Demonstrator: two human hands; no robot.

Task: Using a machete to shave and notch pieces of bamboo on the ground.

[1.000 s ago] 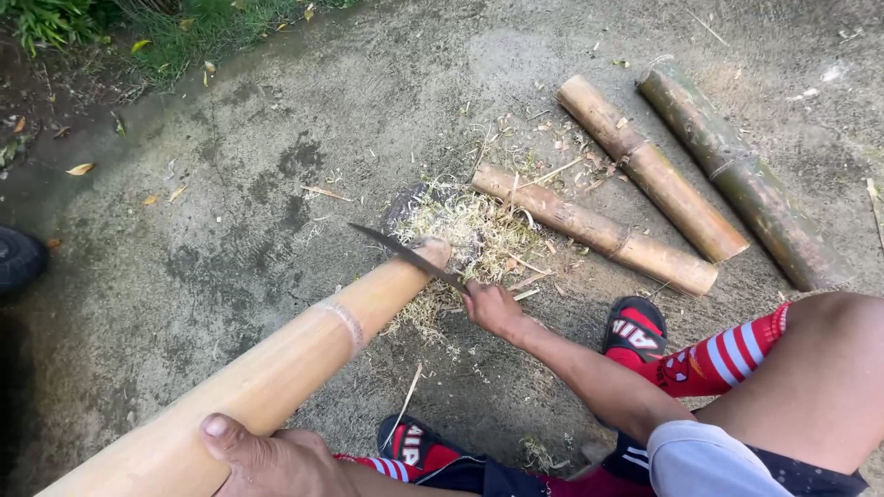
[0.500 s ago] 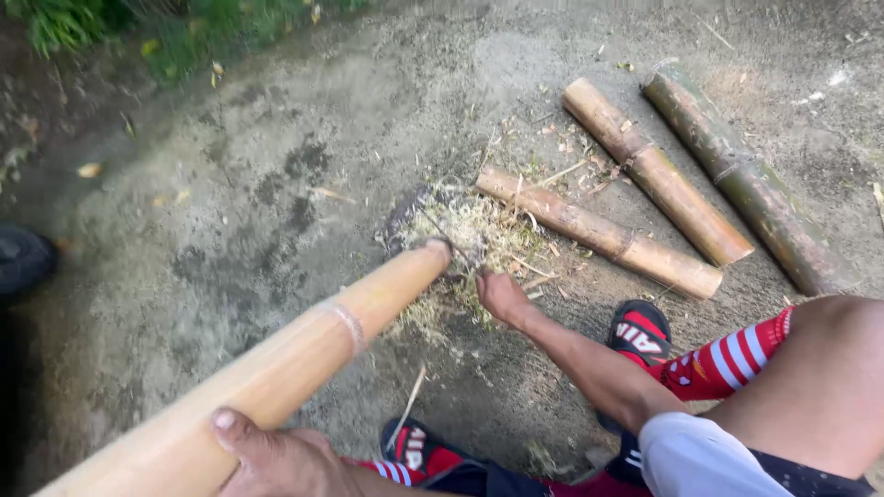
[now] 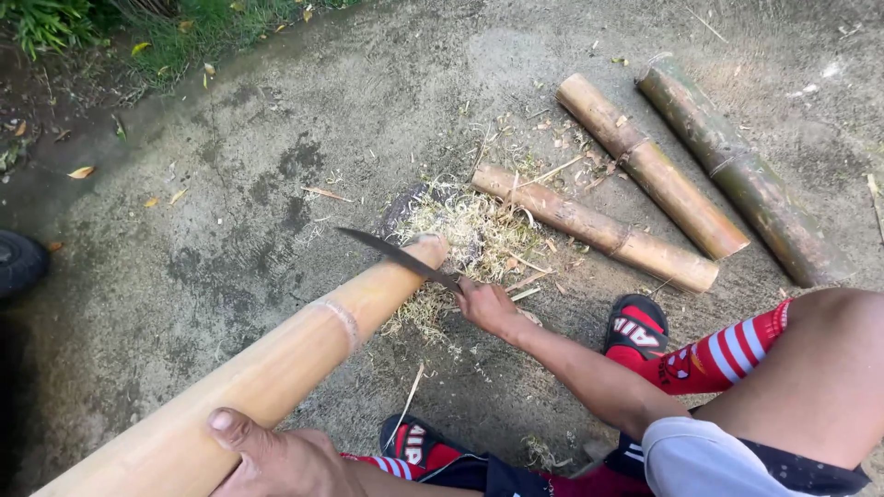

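The long pale bamboo pole [image 3: 276, 368] slants from lower left to upper right, its tip on shavings. The left hand [image 3: 276, 460] grips it; the right hand [image 3: 488, 308] clasps a dark-bladed knife [image 3: 396, 256] laid across the tip.

Three cut bamboo lengths lie on the concrete ground [image 3: 230, 230] toward two o'clock — a slim one [image 3: 594, 225], a thicker tan one [image 3: 649, 166], a greenish one [image 3: 737, 170]. Grass [image 3: 138, 28] edges eleven o'clock — a dark tyre-like object [image 3: 18, 262] sits at nine.
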